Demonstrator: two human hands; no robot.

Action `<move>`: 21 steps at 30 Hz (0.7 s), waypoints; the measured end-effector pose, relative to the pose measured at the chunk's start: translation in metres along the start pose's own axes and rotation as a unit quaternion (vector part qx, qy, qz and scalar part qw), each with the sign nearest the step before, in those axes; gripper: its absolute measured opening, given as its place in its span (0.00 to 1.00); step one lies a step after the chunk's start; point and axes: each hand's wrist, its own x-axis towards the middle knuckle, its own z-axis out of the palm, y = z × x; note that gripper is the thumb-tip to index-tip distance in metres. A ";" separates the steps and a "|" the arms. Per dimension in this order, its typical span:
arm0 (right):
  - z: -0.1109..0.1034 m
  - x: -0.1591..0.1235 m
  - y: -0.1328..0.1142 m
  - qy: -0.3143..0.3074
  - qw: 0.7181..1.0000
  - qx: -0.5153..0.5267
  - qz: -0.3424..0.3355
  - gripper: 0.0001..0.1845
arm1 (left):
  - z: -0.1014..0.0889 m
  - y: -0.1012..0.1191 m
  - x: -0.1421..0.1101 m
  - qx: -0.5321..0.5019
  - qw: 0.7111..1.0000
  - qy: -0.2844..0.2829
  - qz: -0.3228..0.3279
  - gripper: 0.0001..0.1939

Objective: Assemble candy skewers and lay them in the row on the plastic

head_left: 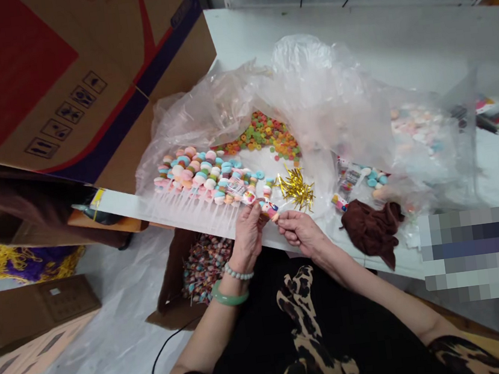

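Note:
Both my hands meet at the table's front edge around one small wrapped candy lollipop (270,210). My left hand (249,235), wearing a green bangle and a bead bracelet, pinches it from the left. My right hand (298,231) pinches it from the right, fingers curled. Just behind them lies a bunch of gold twist ties (297,188). To the left, a row of pastel candy lollipops (202,174) lies on clear plastic with the sticks pointing toward me.
A heap of coloured candy rings (266,136) sits under crumpled clear plastic (319,87). A brown cloth (372,226) lies at the right. A big cardboard box (73,81) stands at the left. Below the table, an open box (204,265) holds several wrapped lollipops.

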 end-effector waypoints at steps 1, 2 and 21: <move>0.001 0.001 0.001 0.018 0.999 -0.033 -0.032 0.11 | -0.001 -0.001 0.000 -0.006 1.000 -0.005 -0.003 0.18; 0.001 0.001 0.002 0.030 0.995 -0.070 -0.060 0.10 | -0.001 0.000 0.001 -0.009 1.000 -0.009 -0.004 0.17; -0.015 0.002 0.003 0.080 0.908 -0.334 -0.238 0.06 | 0.003 -0.007 -0.003 0.026 0.999 0.020 -0.036 0.17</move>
